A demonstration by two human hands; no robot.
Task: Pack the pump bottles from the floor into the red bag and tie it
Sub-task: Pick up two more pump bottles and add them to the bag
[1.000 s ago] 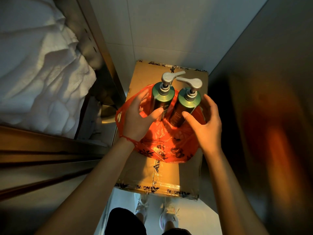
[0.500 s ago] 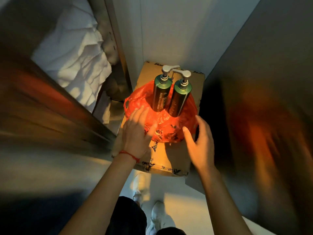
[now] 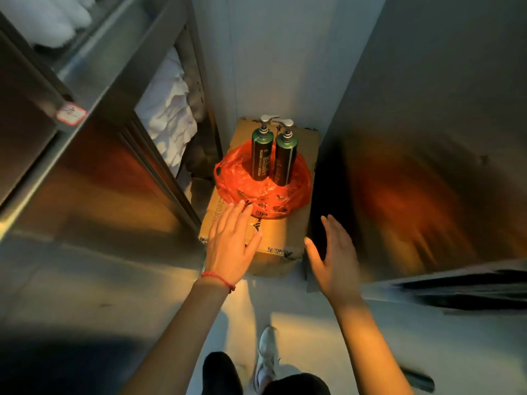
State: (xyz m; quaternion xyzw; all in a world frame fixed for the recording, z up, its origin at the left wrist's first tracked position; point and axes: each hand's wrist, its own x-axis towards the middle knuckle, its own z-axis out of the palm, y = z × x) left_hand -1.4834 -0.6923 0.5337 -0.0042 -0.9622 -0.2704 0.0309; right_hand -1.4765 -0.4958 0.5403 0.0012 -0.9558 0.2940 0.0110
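Two dark green pump bottles stand upright side by side, the left bottle (image 3: 261, 156) and the right bottle (image 3: 285, 162), inside the crumpled red bag (image 3: 242, 181). The bag lies slumped around their bases, its mouth wide. Bag and bottles rest on a cardboard box (image 3: 275, 238) in a narrow corner. My left hand (image 3: 231, 246), with a red string at the wrist, hovers open over the near part of the box, fingertips just short of the bag. My right hand (image 3: 332, 258) is open, apart from the bag, off the box's near right corner.
A steel shelf unit (image 3: 119, 155) fills the left side, with white linen (image 3: 168, 115) on its shelves. A grey metal panel (image 3: 427, 138) closes the right side. Pale wall stands behind the box. My shoe (image 3: 266, 349) is on the light floor below.
Both hands have let go of the bottles and pulled back toward me. The view has risen and backed away from the box, so the bottles look smaller.
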